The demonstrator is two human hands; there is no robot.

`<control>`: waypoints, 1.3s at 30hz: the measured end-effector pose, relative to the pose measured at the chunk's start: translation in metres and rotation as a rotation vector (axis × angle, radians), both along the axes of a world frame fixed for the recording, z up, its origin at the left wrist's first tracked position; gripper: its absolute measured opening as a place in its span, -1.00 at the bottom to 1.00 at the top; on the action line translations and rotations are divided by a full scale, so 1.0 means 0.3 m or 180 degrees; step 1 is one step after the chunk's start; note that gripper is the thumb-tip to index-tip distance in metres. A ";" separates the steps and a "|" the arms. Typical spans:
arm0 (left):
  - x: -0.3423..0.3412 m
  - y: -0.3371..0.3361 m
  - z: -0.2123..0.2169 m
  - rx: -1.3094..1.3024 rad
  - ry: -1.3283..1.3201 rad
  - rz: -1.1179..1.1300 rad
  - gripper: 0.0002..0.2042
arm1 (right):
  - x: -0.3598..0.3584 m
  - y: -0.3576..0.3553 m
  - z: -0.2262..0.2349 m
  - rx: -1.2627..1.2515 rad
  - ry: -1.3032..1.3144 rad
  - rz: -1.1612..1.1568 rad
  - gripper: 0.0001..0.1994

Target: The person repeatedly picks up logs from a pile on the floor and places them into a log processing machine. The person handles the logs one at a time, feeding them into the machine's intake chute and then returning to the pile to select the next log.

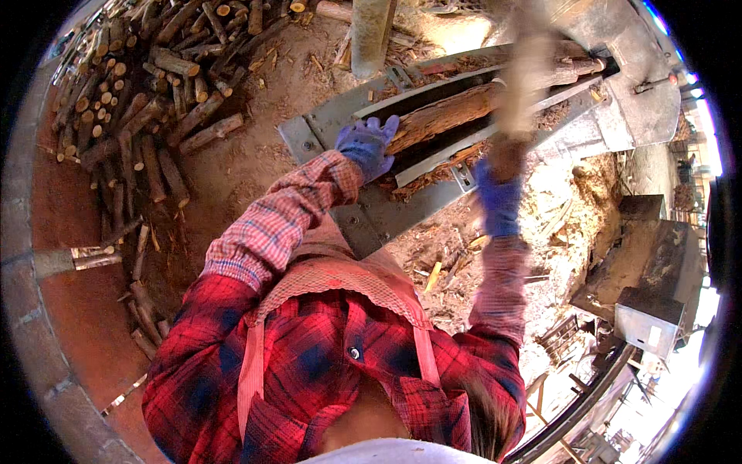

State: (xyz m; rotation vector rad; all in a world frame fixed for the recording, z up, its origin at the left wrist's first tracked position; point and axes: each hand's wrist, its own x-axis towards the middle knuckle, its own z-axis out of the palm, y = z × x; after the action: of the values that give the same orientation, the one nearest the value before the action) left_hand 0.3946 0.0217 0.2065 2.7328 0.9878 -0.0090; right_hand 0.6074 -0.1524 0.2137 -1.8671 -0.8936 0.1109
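Here, rough reddish bark-stripped log (452, 112).

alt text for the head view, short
A person in a red plaid shirt presses a gloved left hand on a log in a metal trough; the gloved right hand raises a blurred stick. Cut logs lie piled left.

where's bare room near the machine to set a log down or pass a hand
Bare dirt between the log pile and the metal trough's near end. The trough is crowded: a log fills it, left hand on its end, right hand gripping a blurred stick. Right of it lies wood debris.
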 end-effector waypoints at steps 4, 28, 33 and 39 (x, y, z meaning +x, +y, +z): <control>0.027 0.026 0.006 -0.0166 -0.0134 0.0289 -0.30 | -0.058 0.010 -0.034 -0.0288 0.2725 0.0931 -0.71; -0.201 -0.223 -0.225 -0.1066 -0.3293 -0.0572 -0.49 | -0.430 -0.056 -0.164 -0.0181 0.2597 0.0790 -0.52; -0.599 -0.243 -0.276 -0.3864 -0.2926 -0.0555 -0.24 | -0.860 -0.075 -0.218 0.0409 0.3310 0.1334 -0.62; -1.020 -0.191 -0.032 -0.4994 -0.2092 -0.0155 -0.43 | -1.243 -0.005 -0.104 0.1508 0.4414 0.0162 -0.58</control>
State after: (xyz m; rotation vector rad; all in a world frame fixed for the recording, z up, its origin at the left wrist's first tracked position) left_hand 0.0886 -0.0354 0.1969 1.1539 0.3534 0.0694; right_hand 0.2346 -0.1539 0.1825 -0.9254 0.0402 0.9864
